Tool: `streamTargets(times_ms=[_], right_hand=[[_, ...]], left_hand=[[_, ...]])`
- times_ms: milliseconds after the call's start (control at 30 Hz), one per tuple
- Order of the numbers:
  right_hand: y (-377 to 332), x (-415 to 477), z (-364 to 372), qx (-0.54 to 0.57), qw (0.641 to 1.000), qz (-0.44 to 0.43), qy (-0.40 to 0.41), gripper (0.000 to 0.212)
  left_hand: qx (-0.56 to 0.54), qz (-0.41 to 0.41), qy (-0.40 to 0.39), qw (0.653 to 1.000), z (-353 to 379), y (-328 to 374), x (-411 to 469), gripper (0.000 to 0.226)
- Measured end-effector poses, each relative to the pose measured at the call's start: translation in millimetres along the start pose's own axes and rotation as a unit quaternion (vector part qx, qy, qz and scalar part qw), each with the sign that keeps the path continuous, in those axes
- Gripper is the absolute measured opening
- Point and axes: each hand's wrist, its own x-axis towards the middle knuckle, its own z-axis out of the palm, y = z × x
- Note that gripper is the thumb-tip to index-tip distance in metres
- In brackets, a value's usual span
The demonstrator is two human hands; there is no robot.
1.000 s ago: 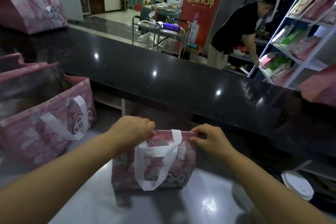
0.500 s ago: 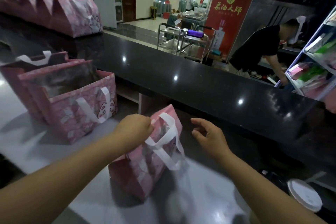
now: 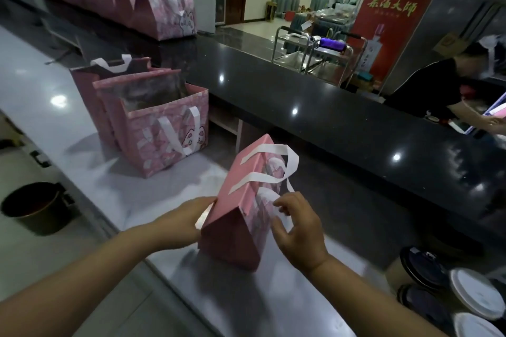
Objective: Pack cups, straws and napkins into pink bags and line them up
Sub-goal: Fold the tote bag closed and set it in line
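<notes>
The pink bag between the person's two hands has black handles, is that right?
Not quite. The pink bag between the left hand and the right hand has white handles, not black. The head view shows this.
</notes>
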Motion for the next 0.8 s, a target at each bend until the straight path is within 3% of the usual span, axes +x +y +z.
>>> streamTargets(times_ms=[67, 267, 467, 667, 800], right_hand=[[-6, -10, 8, -0.007, 1.000, -0.011, -0.015, 0.022], [-12, -29, 27, -0.094, 0.995, 0.006, -0.023, 0.050], [-19, -35, 33, -0.089, 0.994, 0.044, 0.045, 0.032], [-34, -40, 46, -0.103, 0.993, 0.037, 0.043, 0.037], [-55, -37, 58, -0.065, 0.995, 0.028, 0.065, 0.039]], left_hand=[[0.014, -0.003, -0.001, 1.000, 18, -7, -4, 0.092], [0.021, -0.054, 0.079, 0.995, 50, -5, -7, 0.066], [0.087, -0.117, 0.155, 0.977, 68, 12, -23, 0.060], [0.118, -0.169, 0.185, 0.961, 76, 27, -47, 0.059], [0.118, -0.148, 0.235, 0.953, 67, 27, -73, 0.060]])
